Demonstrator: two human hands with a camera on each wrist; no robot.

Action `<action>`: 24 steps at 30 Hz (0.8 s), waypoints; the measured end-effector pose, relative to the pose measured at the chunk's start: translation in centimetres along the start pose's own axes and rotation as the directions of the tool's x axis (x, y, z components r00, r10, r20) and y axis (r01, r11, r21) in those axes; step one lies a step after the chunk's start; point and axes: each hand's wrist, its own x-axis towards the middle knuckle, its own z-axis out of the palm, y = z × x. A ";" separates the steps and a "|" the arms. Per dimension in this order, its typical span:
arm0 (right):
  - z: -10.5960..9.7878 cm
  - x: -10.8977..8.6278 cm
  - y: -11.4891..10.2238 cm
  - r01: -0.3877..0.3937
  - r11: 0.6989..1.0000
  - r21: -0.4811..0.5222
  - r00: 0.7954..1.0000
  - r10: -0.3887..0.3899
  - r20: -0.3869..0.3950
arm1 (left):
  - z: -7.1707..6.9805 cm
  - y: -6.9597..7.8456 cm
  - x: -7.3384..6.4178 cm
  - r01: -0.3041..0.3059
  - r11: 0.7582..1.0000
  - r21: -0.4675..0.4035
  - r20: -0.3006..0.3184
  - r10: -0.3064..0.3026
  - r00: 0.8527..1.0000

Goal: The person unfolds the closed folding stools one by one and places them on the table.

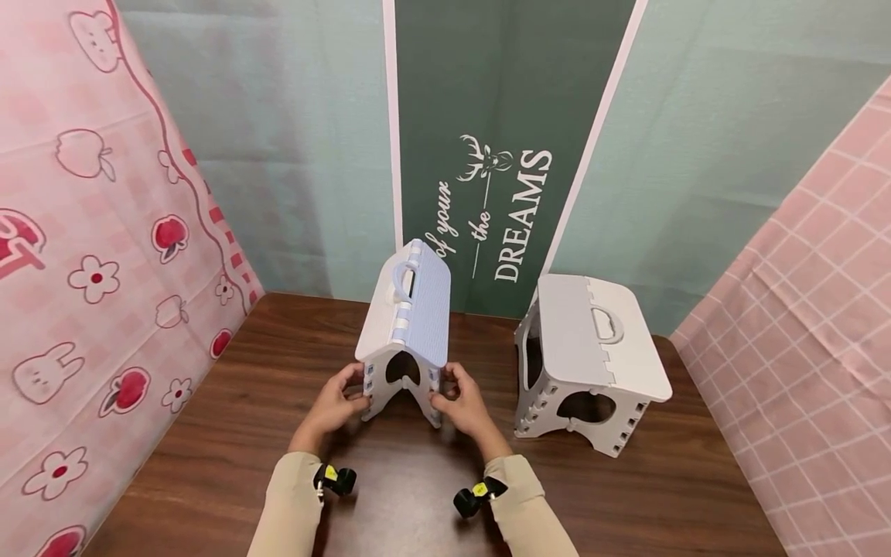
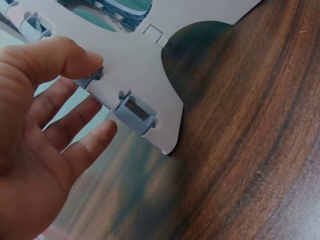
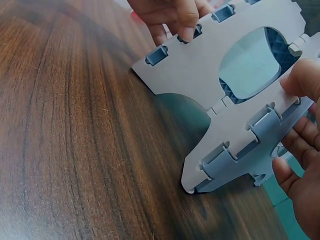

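A white and light-blue folding stool (image 1: 426, 309) stands partly folded on the table, its two seat halves sloping down from a raised ridge like a roof. A loop handle (image 1: 402, 281) sticks up along that ridge. My left hand (image 1: 336, 404) grips the stool's left leg edge, with the thumb on the front panel (image 2: 125, 65) and the other fingers behind the edge. On the opposite side my right hand (image 1: 465, 404) holds the right leg edge between thumb and fingers. Both front leg panels (image 3: 185, 75) bend at a middle hinge, and their feet touch the wood.
A second folding stool (image 1: 592, 333), grey and white, stands unfolded to the right with a flat seat. The brown wooden table (image 1: 230, 464) ends at a green cloth backdrop (image 1: 313, 155). Pink patterned cloths hang on the left (image 1: 132, 325) and right (image 1: 800, 325).
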 end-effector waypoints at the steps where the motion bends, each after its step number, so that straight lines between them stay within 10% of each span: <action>1: 0.0 0.0 0.0 0.000 1.000 0.002 1.000 0.000 -0.004 | -0.1 -0.4 0.1 0.003 1.000 0.001 -0.001 -0.003 1.000; 24: -0.9 0.1 0.6 0.000 0.999 0.042 1.000 0.001 -0.025 | -0.6 -0.1 0.0 0.063 0.998 0.008 0.024 -0.063 0.998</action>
